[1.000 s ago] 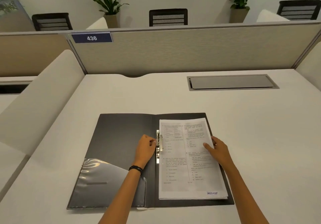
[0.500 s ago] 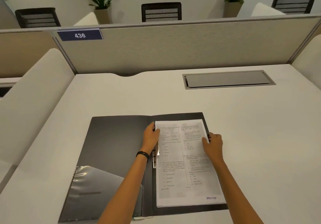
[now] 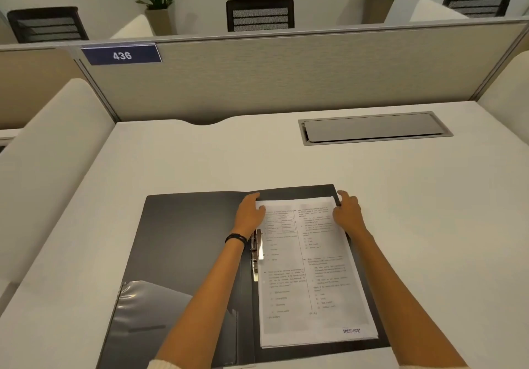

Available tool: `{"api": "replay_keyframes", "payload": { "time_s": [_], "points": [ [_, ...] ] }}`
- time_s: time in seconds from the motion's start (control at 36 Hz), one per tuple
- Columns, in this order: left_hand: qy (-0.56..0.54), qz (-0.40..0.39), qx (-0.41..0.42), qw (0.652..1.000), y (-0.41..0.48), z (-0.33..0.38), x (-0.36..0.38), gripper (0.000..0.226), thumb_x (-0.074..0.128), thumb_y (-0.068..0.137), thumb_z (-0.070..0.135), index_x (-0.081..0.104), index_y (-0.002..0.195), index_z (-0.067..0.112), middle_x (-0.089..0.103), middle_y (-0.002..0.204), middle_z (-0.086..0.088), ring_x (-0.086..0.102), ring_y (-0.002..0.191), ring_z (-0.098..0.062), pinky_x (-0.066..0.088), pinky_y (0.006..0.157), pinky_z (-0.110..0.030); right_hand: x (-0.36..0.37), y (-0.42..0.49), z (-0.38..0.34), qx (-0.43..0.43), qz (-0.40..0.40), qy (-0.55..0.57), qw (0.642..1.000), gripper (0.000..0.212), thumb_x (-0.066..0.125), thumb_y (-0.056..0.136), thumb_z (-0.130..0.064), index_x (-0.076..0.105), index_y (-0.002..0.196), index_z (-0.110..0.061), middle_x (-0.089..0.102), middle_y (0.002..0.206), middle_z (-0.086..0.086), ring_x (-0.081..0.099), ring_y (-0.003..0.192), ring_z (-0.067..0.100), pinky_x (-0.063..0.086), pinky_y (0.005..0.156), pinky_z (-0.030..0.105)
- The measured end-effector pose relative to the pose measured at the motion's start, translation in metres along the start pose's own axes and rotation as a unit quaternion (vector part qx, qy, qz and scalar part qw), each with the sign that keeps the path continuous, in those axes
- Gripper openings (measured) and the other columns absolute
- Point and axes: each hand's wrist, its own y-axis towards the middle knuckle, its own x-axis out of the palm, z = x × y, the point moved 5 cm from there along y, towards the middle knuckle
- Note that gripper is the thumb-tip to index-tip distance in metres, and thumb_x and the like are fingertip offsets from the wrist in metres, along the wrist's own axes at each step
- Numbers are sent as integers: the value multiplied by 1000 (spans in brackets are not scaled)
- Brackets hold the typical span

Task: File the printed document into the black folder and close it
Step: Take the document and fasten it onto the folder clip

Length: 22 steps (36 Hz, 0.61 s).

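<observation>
1. Head view, the task's things: the black folder (image 3: 183, 254) lies open flat on the worktop (image 3: 171, 162), and the printed document (image 3: 309, 268) sits on its right half, its left margin beside the metal clip (image 3: 257, 250) along the spine.

2. Head view, the hands: the left hand (image 3: 250, 214) rests on the document's far left corner, its grip spread and flat, pinching nothing. The right hand (image 3: 347, 211) sits at the far right corner, fingers loosely open, touching the edge of paper and folder, holding nothing.

3. What has changed: a second ago the left hand was at the clip and the right lay mid-page on the right edge; both have since slid up to the top corners. The clip's lever now looks laid over the margin.

4. What it means: the sheets seem to be clamped, and the hands are likely squaring the top edge. Judging from this, filing is nearly done; the left cover, with its clear pocket (image 3: 160, 311), is not yet swung over.
</observation>
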Motion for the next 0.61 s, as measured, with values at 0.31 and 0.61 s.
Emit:
{"api": "replay_keyframes", "payload": {
  "time_s": [0.31, 0.61],
  "points": [
    [188, -2, 23, 982, 8, 24, 0, 34, 36, 90, -1, 56, 118, -2, 43, 127, -23, 49, 112, -37, 44, 95, -36, 2, 31, -11, -34, -77, -166, 983, 34, 41, 93, -6, 47, 127, -7, 43, 134, 21, 50, 116, 37, 41, 99, 39],
    [178, 30, 69, 981, -20, 24, -6, 52, 42, 95, 14, 22, 142, 5, 25, 148, -18, 28, 133, -32, 37, 103, -36, -6, 3, 4, -81, -69, -74, 992, 49, 41, 93, -5, 27, 139, -14, 36, 140, 22, 45, 122, 38, 41, 102, 47]
  ]
}}
